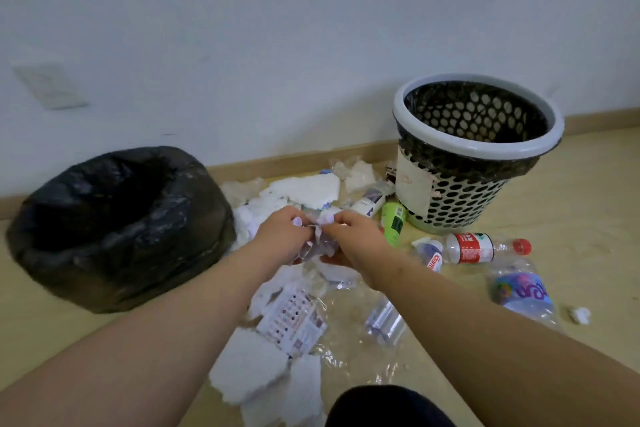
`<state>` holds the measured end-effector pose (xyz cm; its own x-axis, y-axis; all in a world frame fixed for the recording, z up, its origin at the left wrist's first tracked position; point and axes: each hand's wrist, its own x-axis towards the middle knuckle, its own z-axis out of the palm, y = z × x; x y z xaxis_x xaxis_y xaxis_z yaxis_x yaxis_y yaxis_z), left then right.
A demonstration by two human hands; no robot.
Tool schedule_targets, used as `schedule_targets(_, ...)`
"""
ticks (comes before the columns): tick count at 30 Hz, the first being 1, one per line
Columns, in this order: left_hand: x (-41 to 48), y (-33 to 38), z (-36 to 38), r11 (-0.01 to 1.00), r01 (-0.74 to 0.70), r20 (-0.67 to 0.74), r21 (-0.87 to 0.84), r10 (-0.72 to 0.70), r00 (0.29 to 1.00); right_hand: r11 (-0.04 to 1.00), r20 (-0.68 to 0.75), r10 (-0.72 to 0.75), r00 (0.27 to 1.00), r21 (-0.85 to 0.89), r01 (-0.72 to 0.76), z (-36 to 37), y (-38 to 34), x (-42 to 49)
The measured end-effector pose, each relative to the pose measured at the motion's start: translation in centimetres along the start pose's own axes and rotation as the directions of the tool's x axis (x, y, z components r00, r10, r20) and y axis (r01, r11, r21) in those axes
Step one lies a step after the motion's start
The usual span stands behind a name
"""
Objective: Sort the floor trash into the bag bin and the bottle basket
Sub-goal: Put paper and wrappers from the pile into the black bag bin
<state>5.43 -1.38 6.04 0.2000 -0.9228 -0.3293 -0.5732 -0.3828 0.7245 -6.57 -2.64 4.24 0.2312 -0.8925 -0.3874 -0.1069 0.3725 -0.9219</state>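
Note:
A bin lined with a black bag (114, 225) stands open on the floor at the left. A white perforated basket (464, 194) with a dark liner stands at the right by the wall. Between them, above the littered floor, my left hand (282, 232) and my right hand (349, 236) both grip one crumpled whitish wrapper (317, 246). Bottles lie on the floor to the right: a green one (394, 222), a red-labelled one (478, 248) with a red cap, and a clear one with a purple label (523, 295).
White foam pieces (304, 191), a printed packet (294, 319), clear plastic film (381, 322) and a small white box (370, 201) lie scattered on the wooden floor. A small paper wad (581, 315) lies far right. A dark knee (388, 406) shows at the bottom edge.

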Motion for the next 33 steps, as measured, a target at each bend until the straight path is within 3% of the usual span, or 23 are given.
schedule_targets(7,-4.4,-5.5,-7.2,0.992,0.035,-0.248,-0.119,-0.064,0.967,0.996,0.138,-0.082,0.987,0.030,0.079,9.7,-1.6,-2.5)
schedule_targets(15,-14.3,-9.0,-11.1,0.978,0.092,-0.329,-0.186,-0.150,0.932,0.992,0.297,-0.124,0.947,0.057,0.112,15.8,-0.5,-10.6)
schedule_targets(24,-13.3,-9.5,-13.5,0.972,0.113,-0.362,-0.205,-0.182,0.914,0.987,0.195,-0.136,0.971,-0.052,0.149,19.1,-2.1,-9.2)
schedule_targets(29,-10.0,-11.0,-16.1,0.974,0.101,-0.371,-0.202,-0.171,0.913,0.973,0.186,-0.196,0.963,-0.085,0.215,21.4,-3.5,-5.9)
schedule_targets(33,-5.9,-11.5,-19.8,0.977,0.158,-0.436,-0.142,-0.205,0.876,0.924,0.105,-0.294,0.950,-0.221,0.311,24.0,-5.0,-2.4)
